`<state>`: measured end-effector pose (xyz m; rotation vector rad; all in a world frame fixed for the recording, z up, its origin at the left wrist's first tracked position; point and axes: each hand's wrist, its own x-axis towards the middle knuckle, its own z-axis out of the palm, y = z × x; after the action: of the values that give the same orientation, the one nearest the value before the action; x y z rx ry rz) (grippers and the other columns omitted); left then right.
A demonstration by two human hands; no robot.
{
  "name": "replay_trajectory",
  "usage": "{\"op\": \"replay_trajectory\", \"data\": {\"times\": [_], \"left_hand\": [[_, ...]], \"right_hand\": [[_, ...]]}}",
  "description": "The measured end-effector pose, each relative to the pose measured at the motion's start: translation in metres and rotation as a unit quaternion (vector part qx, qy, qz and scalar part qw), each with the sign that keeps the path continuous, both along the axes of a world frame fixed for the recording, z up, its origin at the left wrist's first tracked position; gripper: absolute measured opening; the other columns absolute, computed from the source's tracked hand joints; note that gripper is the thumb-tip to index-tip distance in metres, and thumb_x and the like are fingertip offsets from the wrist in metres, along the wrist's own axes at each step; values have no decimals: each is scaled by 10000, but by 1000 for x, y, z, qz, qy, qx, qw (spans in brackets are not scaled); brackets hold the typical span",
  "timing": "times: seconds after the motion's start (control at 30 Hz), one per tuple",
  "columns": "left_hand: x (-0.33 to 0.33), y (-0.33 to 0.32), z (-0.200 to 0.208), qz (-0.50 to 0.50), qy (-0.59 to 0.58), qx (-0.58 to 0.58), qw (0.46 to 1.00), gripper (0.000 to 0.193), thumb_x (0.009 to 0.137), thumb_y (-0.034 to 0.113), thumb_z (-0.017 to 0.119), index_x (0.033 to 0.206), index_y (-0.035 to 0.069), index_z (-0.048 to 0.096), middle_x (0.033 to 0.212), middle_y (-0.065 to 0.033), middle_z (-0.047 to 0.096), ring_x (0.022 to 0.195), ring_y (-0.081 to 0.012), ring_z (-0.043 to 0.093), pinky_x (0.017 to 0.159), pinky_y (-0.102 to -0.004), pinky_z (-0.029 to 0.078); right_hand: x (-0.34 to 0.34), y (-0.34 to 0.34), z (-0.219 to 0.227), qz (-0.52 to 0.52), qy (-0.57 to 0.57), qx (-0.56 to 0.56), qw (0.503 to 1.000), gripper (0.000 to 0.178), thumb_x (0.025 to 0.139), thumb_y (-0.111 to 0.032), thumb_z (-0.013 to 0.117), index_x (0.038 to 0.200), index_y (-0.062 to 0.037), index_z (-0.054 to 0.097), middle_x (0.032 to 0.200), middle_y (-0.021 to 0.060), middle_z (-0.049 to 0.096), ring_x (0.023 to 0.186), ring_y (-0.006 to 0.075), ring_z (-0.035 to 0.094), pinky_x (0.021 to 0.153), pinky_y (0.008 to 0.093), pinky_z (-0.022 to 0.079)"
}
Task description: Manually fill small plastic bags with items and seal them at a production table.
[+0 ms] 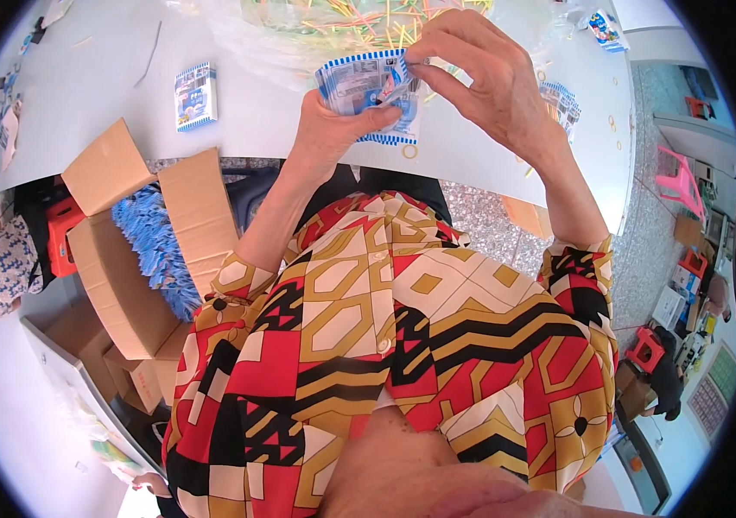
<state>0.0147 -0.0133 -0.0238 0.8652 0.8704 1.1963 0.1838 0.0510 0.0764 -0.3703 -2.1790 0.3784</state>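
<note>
In the head view, clasping a bundle of blue-and-white packets (346, 86) over the tabletop (256, 104) with the fingers of the left hand (329, 129), and pinching its far right corner with those of the right hand (493, 85). Beyond the bundle, thin coloured bands (364, 22); left of it, a single packet (196, 97).

White table (256, 112) with packets (196, 98), clear plastic (275, 45)

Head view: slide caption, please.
Over a white table, the left hand grips a stack of flat blue-and-white plastic packets; the right hand touches its upper-right corner.
</note>
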Motion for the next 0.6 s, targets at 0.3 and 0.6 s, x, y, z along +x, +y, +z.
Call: {"op": "replay_trajectory", "data": {"times": [0.3, 0.6], "left_hand": [[-4, 5, -4, 30, -47, -40, 998, 334, 702, 44, 730, 1013, 9, 613, 924, -52, 647, 811, -111, 605, 743, -250, 492], [2, 5, 9, 65, 71, -37, 995, 285, 695, 8, 691, 971, -21, 625, 884, -44, 641, 767, -92, 588, 697, -237, 486]], "right_hand": [[16, -7, -6, -46, -170, -31, 984, 155, 687, -22, 694, 824, -58, 630, 933, 42, 590, 807, 175, 593, 653, 277, 497], [14, -14, -17, -102, -216, 126, 963, 140, 711, -48, 631, 851, -59, 626, 943, 47, 590, 757, 186, 621, 590, 277, 516]]}}
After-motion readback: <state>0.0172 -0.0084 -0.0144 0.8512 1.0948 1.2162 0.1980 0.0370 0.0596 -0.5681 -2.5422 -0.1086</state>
